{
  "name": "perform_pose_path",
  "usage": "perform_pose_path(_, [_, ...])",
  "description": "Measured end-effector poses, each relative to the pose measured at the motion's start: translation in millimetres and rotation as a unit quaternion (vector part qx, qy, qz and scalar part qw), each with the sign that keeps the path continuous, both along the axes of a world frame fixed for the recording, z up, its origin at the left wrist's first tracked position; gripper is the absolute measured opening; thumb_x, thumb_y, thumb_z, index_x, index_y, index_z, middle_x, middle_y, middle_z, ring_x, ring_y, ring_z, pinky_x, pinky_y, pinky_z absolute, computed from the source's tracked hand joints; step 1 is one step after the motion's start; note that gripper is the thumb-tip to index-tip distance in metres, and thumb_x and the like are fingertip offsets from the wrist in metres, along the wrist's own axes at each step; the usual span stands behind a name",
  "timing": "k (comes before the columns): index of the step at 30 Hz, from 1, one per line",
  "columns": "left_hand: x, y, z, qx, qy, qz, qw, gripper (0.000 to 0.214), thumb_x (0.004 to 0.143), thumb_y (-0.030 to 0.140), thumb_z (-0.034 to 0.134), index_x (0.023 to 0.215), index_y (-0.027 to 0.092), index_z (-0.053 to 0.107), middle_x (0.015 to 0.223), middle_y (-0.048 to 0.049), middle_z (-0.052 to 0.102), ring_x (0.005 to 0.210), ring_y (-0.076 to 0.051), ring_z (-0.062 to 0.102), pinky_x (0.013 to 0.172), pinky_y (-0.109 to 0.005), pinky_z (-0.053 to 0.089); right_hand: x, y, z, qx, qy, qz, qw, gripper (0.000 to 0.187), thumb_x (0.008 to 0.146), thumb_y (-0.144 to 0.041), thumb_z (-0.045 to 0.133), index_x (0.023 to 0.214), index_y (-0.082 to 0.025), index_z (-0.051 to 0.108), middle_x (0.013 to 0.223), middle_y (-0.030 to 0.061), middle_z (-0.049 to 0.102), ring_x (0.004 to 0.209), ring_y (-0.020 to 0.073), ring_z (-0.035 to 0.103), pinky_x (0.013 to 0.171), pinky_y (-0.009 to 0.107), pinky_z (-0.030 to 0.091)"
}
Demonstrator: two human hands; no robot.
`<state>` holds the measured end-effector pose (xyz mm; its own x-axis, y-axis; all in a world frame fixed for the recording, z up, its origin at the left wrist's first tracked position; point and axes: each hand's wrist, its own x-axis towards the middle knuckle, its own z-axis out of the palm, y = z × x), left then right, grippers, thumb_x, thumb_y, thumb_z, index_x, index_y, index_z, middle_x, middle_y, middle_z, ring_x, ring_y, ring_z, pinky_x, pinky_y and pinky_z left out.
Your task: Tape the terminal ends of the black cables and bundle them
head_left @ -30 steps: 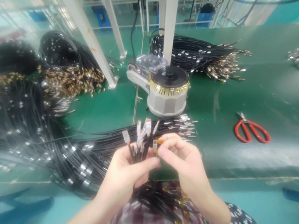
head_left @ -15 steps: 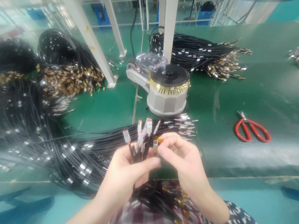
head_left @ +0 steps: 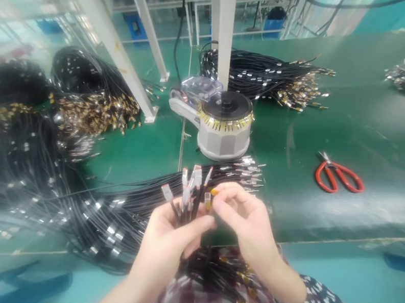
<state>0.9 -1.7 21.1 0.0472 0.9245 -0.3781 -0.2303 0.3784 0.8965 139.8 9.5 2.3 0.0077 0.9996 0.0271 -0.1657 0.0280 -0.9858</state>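
Note:
My left hand (head_left: 166, 241) is closed round a small bunch of thin black cables (head_left: 191, 193), their metal connector ends standing upright above my fingers. My right hand (head_left: 243, 220) pinches the connector tip of the rightmost cable (head_left: 209, 200) between thumb and forefinger, with a small yellow piece (head_left: 214, 192) at the fingertips. The cables run down into a tangle on my lap (head_left: 221, 273). Both hands hover over the near edge of the green table (head_left: 346, 129).
A grey round tape dispenser (head_left: 222, 124) stands just beyond my hands. Red-handled scissors (head_left: 338, 175) lie to the right. Black cable bundles with gold and silver ends lie at left (head_left: 79, 100), in front (head_left: 118, 210) and behind (head_left: 269, 77). White frame posts (head_left: 220, 20) rise from the table.
The view has shifted slightly; my hands stay together on the cable bunch, with the right fingers working at the same connector tip. Nothing was let go.

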Motion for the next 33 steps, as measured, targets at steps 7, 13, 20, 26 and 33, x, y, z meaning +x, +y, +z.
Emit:
perform_pose_path(7, [-3,3,2.1,0.002,-0.015,-0.006,1.000,0.018,0.066,0.021,0.081,0.074,0.011,0.067,0.058,-0.0038,0.068,0.033,-0.001,0.037,0.038,-0.017,0.024,2,2,-1.7,-0.015,0.033,0.010,0.999,0.013,0.081,-0.029,0.070,0.071,-0.021,0.068,0.089,0.0028,0.064,0.087,0.0180,0.061,0.084,0.034,0.050])
perform_pose_path(13, [-3,4,1.3,0.019,-0.033,-0.025,0.999,0.017,0.073,0.022,0.078,0.080,0.012,0.067,0.062,-0.0022,0.066,0.037,-0.001,0.037,0.040,-0.017,0.024,3,3,3.1,-0.021,0.040,0.047,0.998,0.020,0.083,-0.029,0.069,0.066,-0.020,0.066,0.080,0.0025,0.062,0.081,0.0176,0.062,0.074,0.033,0.052])
perform_pose_path(20, [-4,8,1.7,-0.005,-0.057,-0.075,0.996,0.022,0.071,0.027,0.079,0.081,0.013,0.065,0.064,-0.0025,0.064,0.040,-0.004,0.038,0.037,-0.018,0.026,12,11,3.7,-0.008,0.039,0.119,0.992,0.018,0.083,-0.031,0.069,0.069,-0.019,0.067,0.094,0.0041,0.061,0.082,0.0167,0.063,0.071,0.032,0.054])
perform_pose_path(26, [-3,7,0.3,-0.010,-0.027,-0.075,0.997,0.030,0.067,0.029,0.084,0.086,0.014,0.065,0.053,0.0051,0.053,0.036,-0.002,0.034,0.035,-0.016,0.025,3,8,-0.5,0.050,-0.010,0.074,0.996,0.015,0.087,-0.024,0.061,0.073,-0.020,0.061,0.099,0.0042,0.061,0.098,0.0191,0.061,0.091,0.036,0.048])
perform_pose_path(33, [-1,6,0.1,0.019,-0.013,-0.045,0.999,0.023,0.072,0.027,0.081,0.082,0.012,0.066,0.057,0.0009,0.061,0.037,0.000,0.033,0.036,-0.016,0.022,-1,-1,9.4,0.051,-0.103,-0.020,0.993,0.012,0.082,-0.019,0.065,0.070,-0.020,0.064,0.102,0.0049,0.064,0.104,0.0209,0.061,0.098,0.038,0.043])
